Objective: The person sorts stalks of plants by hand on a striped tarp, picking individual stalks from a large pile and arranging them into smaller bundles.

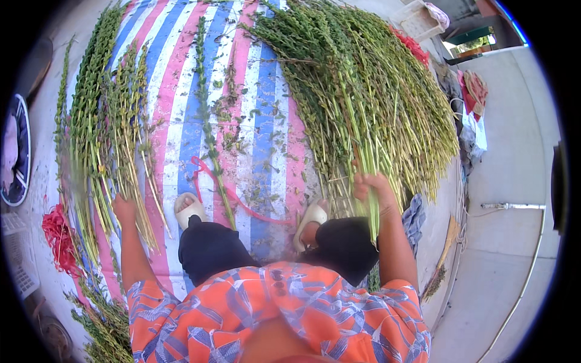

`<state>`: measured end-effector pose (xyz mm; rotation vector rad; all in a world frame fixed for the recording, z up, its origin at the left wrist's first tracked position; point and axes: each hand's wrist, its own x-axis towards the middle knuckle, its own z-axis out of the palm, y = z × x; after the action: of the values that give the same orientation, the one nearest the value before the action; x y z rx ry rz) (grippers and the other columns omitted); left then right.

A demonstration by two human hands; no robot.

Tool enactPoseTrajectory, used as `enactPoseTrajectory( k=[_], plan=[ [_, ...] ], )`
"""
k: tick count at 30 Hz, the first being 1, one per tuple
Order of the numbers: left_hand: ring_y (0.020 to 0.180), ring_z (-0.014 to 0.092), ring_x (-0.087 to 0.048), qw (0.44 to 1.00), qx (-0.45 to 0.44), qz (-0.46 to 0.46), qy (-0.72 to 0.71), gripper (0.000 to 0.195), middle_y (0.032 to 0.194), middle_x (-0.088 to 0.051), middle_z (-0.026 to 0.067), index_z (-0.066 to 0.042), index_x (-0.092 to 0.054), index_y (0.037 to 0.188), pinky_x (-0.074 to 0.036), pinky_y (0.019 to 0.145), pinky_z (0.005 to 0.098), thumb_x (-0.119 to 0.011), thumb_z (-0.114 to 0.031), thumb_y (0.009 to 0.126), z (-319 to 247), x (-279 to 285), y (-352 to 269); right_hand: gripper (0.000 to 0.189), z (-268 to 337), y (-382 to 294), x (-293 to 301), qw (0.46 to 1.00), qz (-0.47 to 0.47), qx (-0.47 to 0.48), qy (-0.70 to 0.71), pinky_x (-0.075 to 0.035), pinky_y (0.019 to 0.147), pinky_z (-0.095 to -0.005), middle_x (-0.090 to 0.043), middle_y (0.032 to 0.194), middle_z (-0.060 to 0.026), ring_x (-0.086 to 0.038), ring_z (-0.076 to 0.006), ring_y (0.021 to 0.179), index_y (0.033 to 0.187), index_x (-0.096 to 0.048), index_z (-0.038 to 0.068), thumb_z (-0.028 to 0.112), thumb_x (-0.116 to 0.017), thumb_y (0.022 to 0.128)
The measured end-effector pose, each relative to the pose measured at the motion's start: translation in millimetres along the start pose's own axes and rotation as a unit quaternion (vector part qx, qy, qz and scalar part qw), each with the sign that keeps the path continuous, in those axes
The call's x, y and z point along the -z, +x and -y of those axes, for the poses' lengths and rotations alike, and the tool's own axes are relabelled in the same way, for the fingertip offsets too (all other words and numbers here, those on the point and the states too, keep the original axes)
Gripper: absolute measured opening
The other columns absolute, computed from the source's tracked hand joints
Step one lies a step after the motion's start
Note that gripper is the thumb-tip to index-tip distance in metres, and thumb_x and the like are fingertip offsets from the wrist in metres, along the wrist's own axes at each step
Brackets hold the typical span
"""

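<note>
Long green plant stalks lie in a large heap (399,104) on the right of a striped plastic sheet (181,113). My right hand (374,188) is closed round a bundle of pale green stalks (373,208) at the heap's near edge. At the left, my left hand (124,208) touches the lower stems of a smaller row of stalks (131,168); its fingers are too hidden to tell if it grips them. One leafy stalk (209,131) lies alone between the two piles. A pink plastic strip (240,206) curves across the sheet between my feet.
Loose leaves litter the sheet. Red plastic twine (59,240) lies in a tangle at left, near a white plastic crate (20,258) and more stalks (102,326). A broom (442,258) and a grey-blue cloth (414,220) lie at right beside the wall (508,172). Another crate (415,20) stands far right.
</note>
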<state>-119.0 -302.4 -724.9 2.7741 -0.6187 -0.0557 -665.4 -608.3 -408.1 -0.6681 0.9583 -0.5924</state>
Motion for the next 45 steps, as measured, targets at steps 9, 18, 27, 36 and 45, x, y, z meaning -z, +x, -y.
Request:
enactPoseTrajectory(
  k=[9,18,27,36,45],
  plan=[
    [0.085,0.016,-0.052,0.809,-0.186,0.388,-0.4,0.03,0.095,-0.055,0.0083,0.001,-0.052,0.102,-0.042,0.074,0.0269,-0.051,-0.016,0.077,-303.2,100.7,-51.4,0.032,-4.1,-15.8,-5.7,0.995,0.042,0.023,0.088,-0.036,0.043,-0.0245,-0.047,0.07,-0.0078,-0.041,-0.0106,0.05,0.102,-0.041,0.001,-0.001,-0.05,0.072],
    [0.078,0.021,-0.055,0.63,-0.069,0.607,-0.48,0.041,0.093,-0.052,0.0111,-0.004,-0.045,0.101,-0.048,0.069,0.032,-0.066,-0.021,0.071,-502.6,101.5,-202.4,0.039,-74.2,16.0,-33.4,0.957,-0.093,0.11,-0.253,-0.043,0.043,-0.031,-0.052,0.067,-0.0114,-0.053,-0.0188,0.049,0.104,-0.041,0.0,0.001,-0.049,0.065],
    [0.049,0.017,-0.052,0.609,0.005,0.559,-0.562,0.019,0.059,-0.049,0.0069,0.001,-0.048,0.079,-0.052,0.05,0.0325,-0.063,-0.001,0.066,-506.6,85.0,-221.6,0.07,-88.6,37.1,-23.6,0.955,-0.062,0.079,-0.279,-0.047,0.059,-0.0358,-0.056,0.084,-0.0217,-0.059,-0.0296,0.07,0.122,-0.02,-0.009,0.021,-0.055,0.069],
    [0.046,0.011,-0.044,0.589,0.034,0.585,-0.556,0.017,0.061,-0.047,0.0082,0.0,-0.041,0.075,-0.037,0.035,0.0197,-0.055,0.005,0.066,-503.0,158.5,-150.5,0.062,7.0,55.2,101.5,0.761,-0.259,0.252,-0.54,-0.037,0.086,-0.0383,-0.051,0.105,-0.0256,-0.049,-0.0332,0.101,0.111,-0.044,-0.006,0.036,-0.056,0.067],
    [0.051,0.008,-0.039,0.667,-0.024,0.514,-0.539,0.042,0.083,-0.046,0.0121,0.002,-0.038,0.107,-0.033,0.036,0.0172,-0.046,0.006,0.066,-489.6,262.9,-124.4,0.092,-41.8,133.2,161.4,0.928,-0.172,0.029,-0.33,-0.03,0.095,-0.0351,-0.033,0.125,-0.0269,-0.037,-0.0334,0.116,0.125,-0.024,-0.01,0.048,-0.061,0.063]
  ],
)
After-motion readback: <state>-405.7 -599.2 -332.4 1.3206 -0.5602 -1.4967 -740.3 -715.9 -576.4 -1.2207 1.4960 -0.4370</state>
